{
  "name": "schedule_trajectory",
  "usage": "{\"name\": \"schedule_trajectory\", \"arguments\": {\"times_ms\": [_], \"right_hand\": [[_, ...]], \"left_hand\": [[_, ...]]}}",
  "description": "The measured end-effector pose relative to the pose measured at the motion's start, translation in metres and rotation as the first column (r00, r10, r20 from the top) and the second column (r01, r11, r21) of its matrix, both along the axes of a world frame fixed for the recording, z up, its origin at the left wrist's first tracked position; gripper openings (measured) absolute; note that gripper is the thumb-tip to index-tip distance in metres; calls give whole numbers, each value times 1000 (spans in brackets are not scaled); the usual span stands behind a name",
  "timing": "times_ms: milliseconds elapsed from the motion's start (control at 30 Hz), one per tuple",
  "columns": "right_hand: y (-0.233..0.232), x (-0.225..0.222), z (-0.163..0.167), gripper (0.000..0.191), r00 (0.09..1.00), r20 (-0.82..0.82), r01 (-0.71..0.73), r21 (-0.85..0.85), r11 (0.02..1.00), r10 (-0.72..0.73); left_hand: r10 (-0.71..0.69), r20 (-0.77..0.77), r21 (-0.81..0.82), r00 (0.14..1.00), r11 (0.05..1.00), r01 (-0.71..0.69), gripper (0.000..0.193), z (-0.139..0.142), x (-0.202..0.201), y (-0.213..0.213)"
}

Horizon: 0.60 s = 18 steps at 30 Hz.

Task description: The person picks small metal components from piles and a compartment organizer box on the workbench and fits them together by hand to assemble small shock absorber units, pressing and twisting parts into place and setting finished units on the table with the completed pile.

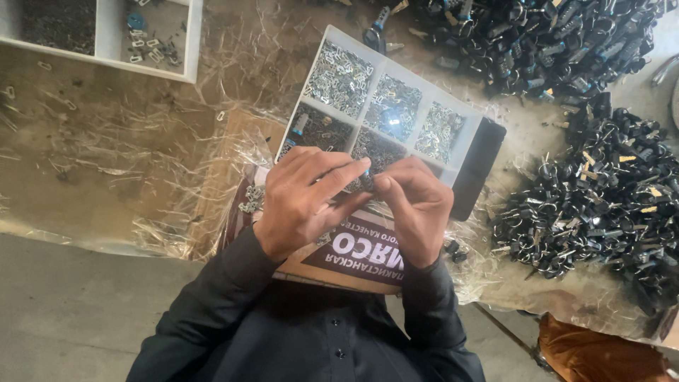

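Between both sets of fingertips sits a small dark part (367,181) — the left hand (305,198) and right hand (417,205) pinch it tightly together, just above the white compartment tray (396,71) of metal pieces, black assemblies (601,205) piled right of the grip.

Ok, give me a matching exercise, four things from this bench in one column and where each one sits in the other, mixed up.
Things:
1. divided tray
2. black parts pile
3. small dark part
4. second tray

Places:
A. pinched between both hands' fingertips
B. top left corner
C. just beyond the hands
D. far right of the bench

Pairs: 1-C, 2-D, 3-A, 4-B. The left hand and right hand meet over the divided tray's near edge.
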State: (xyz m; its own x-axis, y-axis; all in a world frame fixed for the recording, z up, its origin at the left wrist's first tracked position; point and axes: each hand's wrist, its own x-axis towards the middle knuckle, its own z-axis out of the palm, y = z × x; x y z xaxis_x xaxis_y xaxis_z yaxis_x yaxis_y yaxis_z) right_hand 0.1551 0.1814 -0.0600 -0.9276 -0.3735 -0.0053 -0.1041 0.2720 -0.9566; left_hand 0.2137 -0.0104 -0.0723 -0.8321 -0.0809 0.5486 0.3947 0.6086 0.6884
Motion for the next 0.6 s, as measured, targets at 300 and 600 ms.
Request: {"name": "schedule_trajectory", "arguments": {"times_ms": [300, 600], "right_hand": [[-2, 4, -1, 4, 996, -87, 24, 13, 1000, -23], [20, 8, 15, 26, 977, 194, -7, -406, 914, 94]], "left_hand": [[22, -39, -30, 999, 999, -23, 40, -1, -1, 1], [-82, 47, 83, 996, 994, 78, 44, 11, 7, 6]]}}
